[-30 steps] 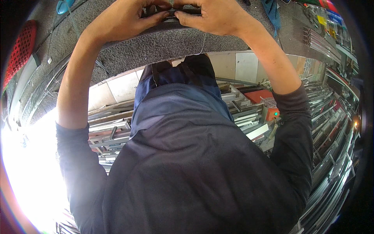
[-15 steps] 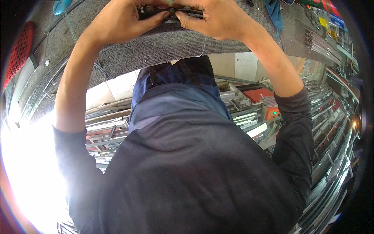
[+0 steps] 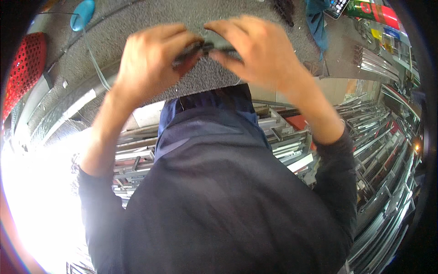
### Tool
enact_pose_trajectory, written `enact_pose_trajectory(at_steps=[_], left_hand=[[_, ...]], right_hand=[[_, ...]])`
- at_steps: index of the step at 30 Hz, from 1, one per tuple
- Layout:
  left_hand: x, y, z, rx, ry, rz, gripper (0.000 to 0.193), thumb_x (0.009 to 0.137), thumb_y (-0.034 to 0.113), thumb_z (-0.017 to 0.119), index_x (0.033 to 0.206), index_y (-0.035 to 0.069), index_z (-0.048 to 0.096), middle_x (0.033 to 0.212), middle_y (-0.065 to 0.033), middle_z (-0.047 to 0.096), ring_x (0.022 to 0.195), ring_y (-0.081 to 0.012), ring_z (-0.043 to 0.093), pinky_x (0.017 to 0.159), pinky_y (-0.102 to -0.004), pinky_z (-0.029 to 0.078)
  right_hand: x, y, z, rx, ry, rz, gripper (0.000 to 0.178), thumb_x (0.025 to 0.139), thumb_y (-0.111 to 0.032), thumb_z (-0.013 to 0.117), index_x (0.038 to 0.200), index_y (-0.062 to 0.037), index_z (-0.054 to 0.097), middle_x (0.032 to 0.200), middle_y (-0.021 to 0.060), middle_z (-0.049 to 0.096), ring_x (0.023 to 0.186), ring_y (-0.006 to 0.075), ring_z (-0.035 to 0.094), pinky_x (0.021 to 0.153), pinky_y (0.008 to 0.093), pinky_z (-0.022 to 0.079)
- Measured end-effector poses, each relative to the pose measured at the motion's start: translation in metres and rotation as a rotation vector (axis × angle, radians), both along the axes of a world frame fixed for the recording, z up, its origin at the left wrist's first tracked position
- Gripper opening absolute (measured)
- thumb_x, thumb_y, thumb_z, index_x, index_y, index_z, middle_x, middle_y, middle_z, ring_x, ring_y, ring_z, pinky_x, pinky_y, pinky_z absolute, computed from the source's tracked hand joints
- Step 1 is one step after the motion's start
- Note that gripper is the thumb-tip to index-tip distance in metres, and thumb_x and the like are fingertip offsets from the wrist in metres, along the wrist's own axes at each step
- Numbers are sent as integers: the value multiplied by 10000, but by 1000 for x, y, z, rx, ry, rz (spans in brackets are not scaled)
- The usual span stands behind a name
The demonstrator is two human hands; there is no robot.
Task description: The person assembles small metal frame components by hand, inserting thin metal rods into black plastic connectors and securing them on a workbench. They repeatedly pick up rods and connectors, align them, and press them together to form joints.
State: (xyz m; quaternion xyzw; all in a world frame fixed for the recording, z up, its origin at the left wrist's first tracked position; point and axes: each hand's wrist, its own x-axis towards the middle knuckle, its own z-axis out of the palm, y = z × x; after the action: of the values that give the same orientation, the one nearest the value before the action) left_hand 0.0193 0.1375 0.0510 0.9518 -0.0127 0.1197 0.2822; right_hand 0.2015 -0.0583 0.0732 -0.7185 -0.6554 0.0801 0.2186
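Above the near edge of a grey carpet-covered worktop (image 3: 200,75), both my hands meet at a small dark piece (image 3: 207,46), long and black, partly hidden by fingers and blurred. My left hand (image 3: 153,59) is closed around its left end, thumb beneath and fingers curled over. On its right end, my right hand (image 3: 262,52) grips with thumb and fingers, the upper fingers arched over. What kind of thing it is cannot be made out.
A red perforated thing (image 3: 27,66) and a blue rounded object (image 3: 83,16) lie at left. At right are a blue cloth (image 3: 318,27), a phone (image 3: 337,8) and a bundle of thin rods (image 3: 376,63). Many metal profiles (image 3: 383,182) are piled below.
Both hands have come down and nearer to me with the dark piece, which is now lifted over the worktop edge. More of the worktop's far side shows.
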Motion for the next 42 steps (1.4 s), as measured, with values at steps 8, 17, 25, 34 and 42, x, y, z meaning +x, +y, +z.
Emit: enact_pose_trajectory(at_steps=[8,17,25,34,42], left_hand=[[-34,-57,-22,9,0,268,640,696,191,1026,1293,126,808,1257,-67,711,1221,-324,655,1032,-482,551],[-24,-51,-20,-27,103,336,887,575,343,1067,1396,158,786,1381,-70,662,1315,-330,588,1126,-514,451],[-5,30,190,-872,-30,-703,486,822,260,993,1205,27,805,1053,-70,767,950,-238,730,876,-409,596],[31,-14,232,-909,30,-1079,434,863,232,954,1214,22,809,1100,-89,783,992,-252,739,898,-422,593],[30,-9,232,-938,62,-1077,390,898,208,919,1221,17,812,1141,-107,798,1030,-264,746,918,-435,591]], right_hand=[[-87,-80,-12,-437,1027,-406,289,1093,-258,729,1138,25,762,1009,211,808,888,358,794,829,462,597],[-108,-116,-153,-480,1475,-434,297,1130,-324,709,1202,-52,803,1211,102,804,1204,235,718,1108,394,525],[-76,-96,-258,-440,893,-138,560,1099,-476,686,1552,-147,701,1669,146,639,1559,365,556,1298,485,414],[-53,-104,-300,-591,767,-357,550,1109,-441,643,1569,-142,685,1703,140,596,1583,343,526,1314,474,392],[-40,-128,-332,-671,700,-475,544,1118,-410,605,1584,-137,671,1734,135,558,1605,324,499,1328,465,372]])
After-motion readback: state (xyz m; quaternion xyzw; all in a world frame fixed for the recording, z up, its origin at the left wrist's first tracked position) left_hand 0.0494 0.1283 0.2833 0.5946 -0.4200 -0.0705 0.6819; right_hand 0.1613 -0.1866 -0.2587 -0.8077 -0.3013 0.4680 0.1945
